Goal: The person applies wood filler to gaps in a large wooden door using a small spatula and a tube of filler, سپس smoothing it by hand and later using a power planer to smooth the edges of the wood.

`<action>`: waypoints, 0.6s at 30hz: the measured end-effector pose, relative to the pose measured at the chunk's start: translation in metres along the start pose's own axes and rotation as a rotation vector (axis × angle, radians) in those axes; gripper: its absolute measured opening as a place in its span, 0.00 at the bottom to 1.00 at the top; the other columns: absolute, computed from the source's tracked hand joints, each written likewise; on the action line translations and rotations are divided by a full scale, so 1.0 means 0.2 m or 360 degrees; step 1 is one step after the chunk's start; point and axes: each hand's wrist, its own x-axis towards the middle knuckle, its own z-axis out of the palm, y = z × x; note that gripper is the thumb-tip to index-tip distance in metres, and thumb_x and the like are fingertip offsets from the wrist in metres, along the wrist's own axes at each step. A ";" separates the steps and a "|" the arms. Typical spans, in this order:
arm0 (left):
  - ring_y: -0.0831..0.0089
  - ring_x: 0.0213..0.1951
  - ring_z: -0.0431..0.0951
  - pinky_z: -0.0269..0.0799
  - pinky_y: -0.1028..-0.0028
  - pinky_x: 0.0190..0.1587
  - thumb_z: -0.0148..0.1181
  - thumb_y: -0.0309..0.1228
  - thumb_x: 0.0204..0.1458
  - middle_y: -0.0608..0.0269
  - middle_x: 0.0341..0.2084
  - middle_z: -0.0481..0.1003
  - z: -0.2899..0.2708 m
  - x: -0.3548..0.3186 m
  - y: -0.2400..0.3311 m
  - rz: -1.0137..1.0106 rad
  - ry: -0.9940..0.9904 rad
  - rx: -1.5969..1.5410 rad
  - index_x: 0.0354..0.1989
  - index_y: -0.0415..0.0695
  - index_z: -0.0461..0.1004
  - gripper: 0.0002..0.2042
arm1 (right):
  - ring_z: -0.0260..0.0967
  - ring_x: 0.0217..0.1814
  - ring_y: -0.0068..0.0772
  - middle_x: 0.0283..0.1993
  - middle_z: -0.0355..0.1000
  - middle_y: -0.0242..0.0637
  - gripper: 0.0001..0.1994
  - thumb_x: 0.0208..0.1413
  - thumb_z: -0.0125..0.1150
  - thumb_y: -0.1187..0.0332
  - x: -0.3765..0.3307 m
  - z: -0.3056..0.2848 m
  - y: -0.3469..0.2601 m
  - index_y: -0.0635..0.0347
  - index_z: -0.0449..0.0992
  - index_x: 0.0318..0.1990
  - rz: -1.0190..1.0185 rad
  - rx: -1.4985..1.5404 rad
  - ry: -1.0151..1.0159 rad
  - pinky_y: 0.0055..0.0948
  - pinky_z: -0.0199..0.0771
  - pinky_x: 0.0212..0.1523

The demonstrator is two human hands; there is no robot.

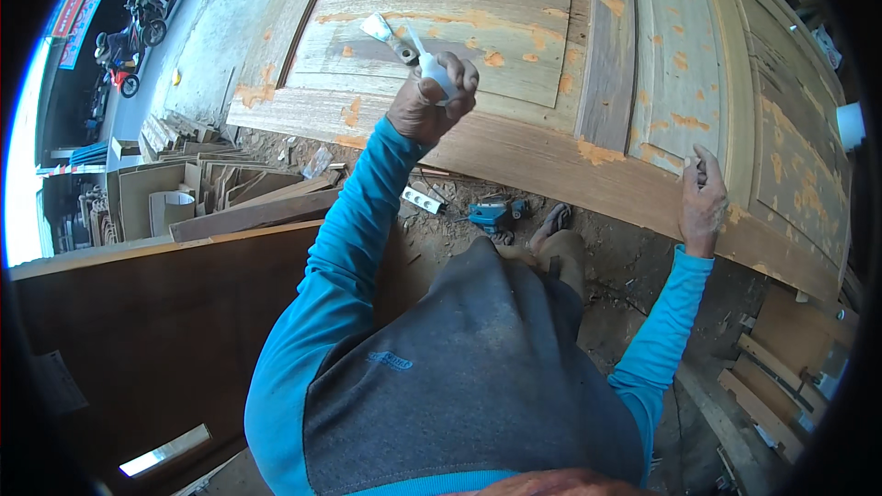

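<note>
The left hand (428,103) covers a fair bit of the pointy white bottle (437,76). Big wooden panel (528,154) runs off the top edge, and those motorbikes (147,20) out back are too tiny to make out much.

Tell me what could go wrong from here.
The white squeeze bottle in the left hand might drip onto the paneled wooden door if gripped too hard. The blue power tool lies on the ground close to a foot, so a step could catch it. Grit might get into the white power strip lying there too.
</note>
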 end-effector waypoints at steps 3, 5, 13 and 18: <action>0.87 0.25 0.69 0.64 0.85 0.26 0.78 0.65 0.31 0.70 0.35 0.71 0.16 0.02 -0.12 -0.0135 -0.0188 -0.0258 0.36 0.45 0.72 0.37 | 0.71 0.32 0.29 0.42 0.78 0.39 0.15 0.68 0.62 0.66 0.18 0.01 0.00 0.62 0.79 0.58 -0.0347 -0.0216 0.0141 0.34 0.75 0.37; 0.85 0.21 0.69 0.67 0.85 0.24 0.79 0.63 0.35 0.63 0.36 0.75 0.24 0.05 -0.24 -0.0076 -0.0304 -0.0439 0.36 0.43 0.74 0.36 | 0.70 0.31 0.29 0.43 0.78 0.37 0.15 0.67 0.64 0.67 0.21 0.01 -0.18 0.62 0.79 0.57 -0.0362 -0.0034 0.0036 0.33 0.75 0.36; 0.83 0.28 0.73 0.71 0.83 0.31 0.80 0.64 0.30 0.68 0.35 0.74 0.57 0.23 -0.42 -0.0287 -0.0011 -0.0282 0.37 0.45 0.74 0.37 | 0.83 0.46 0.39 0.44 0.80 0.41 0.10 0.61 0.69 0.75 0.26 -0.06 -0.72 0.63 0.81 0.49 -0.1160 0.1017 -0.0621 0.35 0.86 0.46; 0.76 0.42 0.80 0.80 0.73 0.44 0.84 0.58 0.32 0.70 0.38 0.76 0.64 0.31 -0.45 -0.0448 0.0366 0.0123 0.42 0.46 0.76 0.36 | 0.83 0.50 0.41 0.46 0.81 0.42 0.12 0.59 0.70 0.77 0.36 -0.07 -0.74 0.62 0.82 0.50 -0.1260 0.1186 -0.0836 0.36 0.86 0.50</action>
